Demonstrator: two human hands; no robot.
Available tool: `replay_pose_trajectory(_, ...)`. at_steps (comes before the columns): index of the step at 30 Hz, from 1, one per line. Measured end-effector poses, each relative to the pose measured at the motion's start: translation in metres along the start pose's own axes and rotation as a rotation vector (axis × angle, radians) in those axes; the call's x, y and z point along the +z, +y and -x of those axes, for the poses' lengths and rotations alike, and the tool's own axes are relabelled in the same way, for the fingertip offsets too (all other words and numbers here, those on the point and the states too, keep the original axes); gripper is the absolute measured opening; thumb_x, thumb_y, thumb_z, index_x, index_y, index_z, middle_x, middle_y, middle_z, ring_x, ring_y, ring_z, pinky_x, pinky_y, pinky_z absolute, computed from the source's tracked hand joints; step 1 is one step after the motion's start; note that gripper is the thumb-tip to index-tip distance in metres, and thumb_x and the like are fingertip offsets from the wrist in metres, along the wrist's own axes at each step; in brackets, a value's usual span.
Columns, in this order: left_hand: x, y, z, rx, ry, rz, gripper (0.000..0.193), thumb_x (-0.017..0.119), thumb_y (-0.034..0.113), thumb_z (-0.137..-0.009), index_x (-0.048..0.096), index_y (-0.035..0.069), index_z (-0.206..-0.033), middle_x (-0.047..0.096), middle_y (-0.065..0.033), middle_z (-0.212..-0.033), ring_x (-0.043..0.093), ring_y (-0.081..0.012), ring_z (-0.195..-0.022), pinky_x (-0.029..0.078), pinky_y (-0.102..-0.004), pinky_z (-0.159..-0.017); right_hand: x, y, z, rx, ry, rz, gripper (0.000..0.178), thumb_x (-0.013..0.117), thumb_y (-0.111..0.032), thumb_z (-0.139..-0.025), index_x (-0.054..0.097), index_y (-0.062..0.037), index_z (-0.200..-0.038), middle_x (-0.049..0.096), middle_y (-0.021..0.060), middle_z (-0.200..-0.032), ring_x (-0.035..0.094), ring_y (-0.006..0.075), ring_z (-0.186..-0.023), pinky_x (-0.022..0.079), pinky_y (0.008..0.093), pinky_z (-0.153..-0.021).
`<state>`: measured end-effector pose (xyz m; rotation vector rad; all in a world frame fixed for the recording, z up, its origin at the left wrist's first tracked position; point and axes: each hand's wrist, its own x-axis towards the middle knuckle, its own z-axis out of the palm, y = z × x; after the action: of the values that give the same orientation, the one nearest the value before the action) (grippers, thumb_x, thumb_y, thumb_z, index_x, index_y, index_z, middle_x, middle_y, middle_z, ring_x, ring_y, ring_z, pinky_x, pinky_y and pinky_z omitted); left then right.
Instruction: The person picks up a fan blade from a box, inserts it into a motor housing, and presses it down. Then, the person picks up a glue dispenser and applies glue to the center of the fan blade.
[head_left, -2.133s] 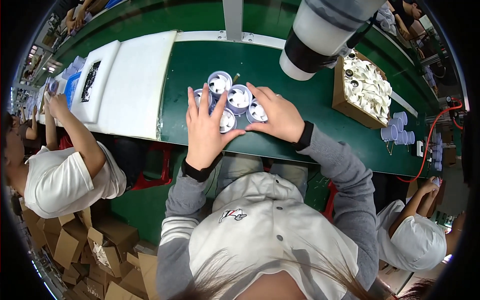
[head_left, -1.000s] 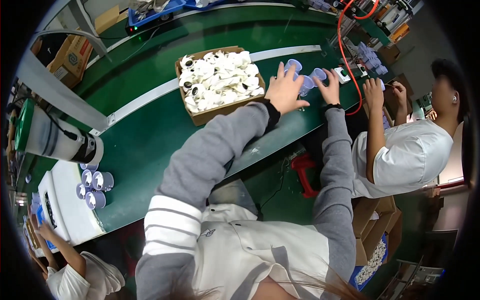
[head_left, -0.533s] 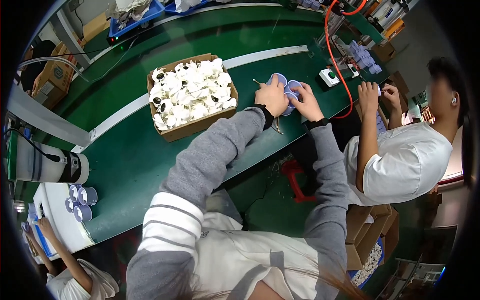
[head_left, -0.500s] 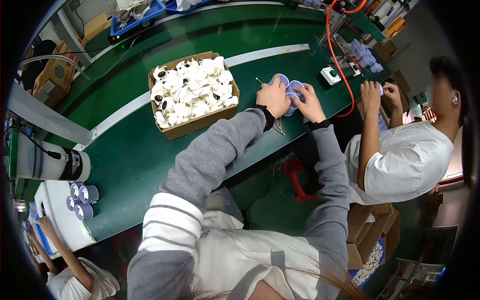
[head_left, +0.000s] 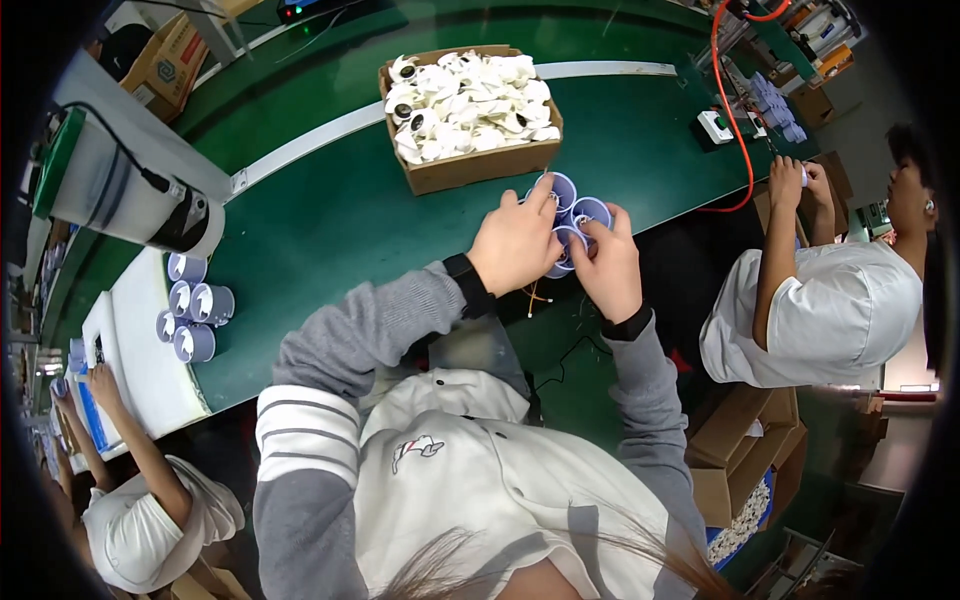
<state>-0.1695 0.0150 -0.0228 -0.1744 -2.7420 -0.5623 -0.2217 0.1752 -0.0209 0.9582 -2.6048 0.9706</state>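
A small cluster of light purple plastic cups [head_left: 591,211] is held between my two hands near the front edge of the green bench. My left hand [head_left: 515,242] grips the cluster from the left, its fingers bent over the rims. From the right, my right hand [head_left: 612,262] closes on it, thumb and fingertips at the cup walls. Thin wires [head_left: 536,298] with small ends hang below the cups. Fingers hide part of the cups, and their contents are unclear. Beyond them stands a cardboard box [head_left: 490,172] heaped with white plastic parts [head_left: 470,105], some bearing black round pieces.
More purple cups [head_left: 205,303] holding white pieces stand on a white pad [head_left: 150,300] at the left, near a whitish cylindrical container [head_left: 130,200]. Co-workers sit at both sides. At the right are a red-orange hose [head_left: 718,80] and a white switch box [head_left: 714,127].
My hands have brought the cup cluster nearer to me and to the left relative to the box. The whole view has also shifted, with the box now higher in it.
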Motion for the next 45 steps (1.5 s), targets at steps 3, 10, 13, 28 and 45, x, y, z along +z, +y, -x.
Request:
replay_pose_trajectory(3, -0.039, -0.025, 0.053, -0.089, 0.006, -0.027, 0.043, 0.062, 0.02, -0.072, 0.054, -0.007, -0.105, 0.041, -0.0194, -0.134, 0.057, -0.0385, -0.082, 0.053, -0.0406, -0.065, 0.027, -0.056, 0.007, -0.088, -0.084, 0.001, 0.018, 0.065, -0.009, -0.079, 0.065, 0.0035, -0.091, 0.05, 0.03, -0.118, 0.063, 0.0283, -0.06, 0.053, 0.0356, -0.062)
replay_pose_trajectory(10, -0.106, -0.106, 0.136, -0.324, 0.18, -0.18, 0.045, 0.062, 0.02, -0.073, 0.053, -0.005, -0.109, 0.04, -0.0225, -0.133, 0.057, -0.0379, -0.081, 0.052, -0.0415, -0.069, 0.123, -0.163, -0.031, -0.366, -0.307, -0.09, 0.018, 0.061, -0.013, -0.08, 0.065, 0.0011, -0.091, 0.042, 0.041, -0.124, 0.063, 0.0405, -0.069, 0.053, 0.0422, -0.067)
replay_pose_trajectory(13, -0.122, -0.131, 0.158, -0.393, 0.239, -0.188, 0.046, 0.062, 0.021, -0.073, 0.053, -0.004, -0.111, 0.041, -0.0233, -0.132, 0.057, -0.0372, -0.082, 0.052, -0.0412, -0.071, 0.145, -0.192, -0.034, -0.422, -0.373, -0.071, 0.019, 0.06, -0.013, -0.08, 0.065, 0.0004, -0.092, 0.043, 0.0417, -0.122, 0.063, 0.0421, -0.071, 0.053, 0.0428, -0.068)
replay_pose_trajectory(28, -0.181, -0.126, 0.193, -0.347, 0.556, -0.288, 0.028, 0.064, 0.017, -0.08, 0.062, -0.001, -0.102, 0.064, -0.0127, -0.101, 0.061, -0.0304, -0.088, 0.049, -0.0359, -0.073, 0.082, -0.221, -0.128, -0.611, -0.382, -0.926, 0.065, 0.059, -0.045, -0.088, 0.041, -0.0025, -0.133, 0.051, 0.0111, -0.13, 0.051, 0.0223, -0.117, 0.041, 0.0346, -0.095)
replay_pose_trajectory(45, -0.239, -0.137, 0.135, 0.114, 0.628, 0.755, 0.077, 0.081, 0.023, -0.072, 0.037, -0.004, -0.128, 0.06, -0.0174, -0.111, 0.061, -0.0245, -0.102, 0.049, -0.0362, -0.091, 0.176, -0.231, -0.144, -1.066, -0.744, -1.567, 0.084, 0.07, -0.028, -0.082, 0.018, -0.0038, -0.143, 0.038, 0.0167, -0.138, 0.04, 0.0296, -0.128, 0.031, 0.0406, -0.107)
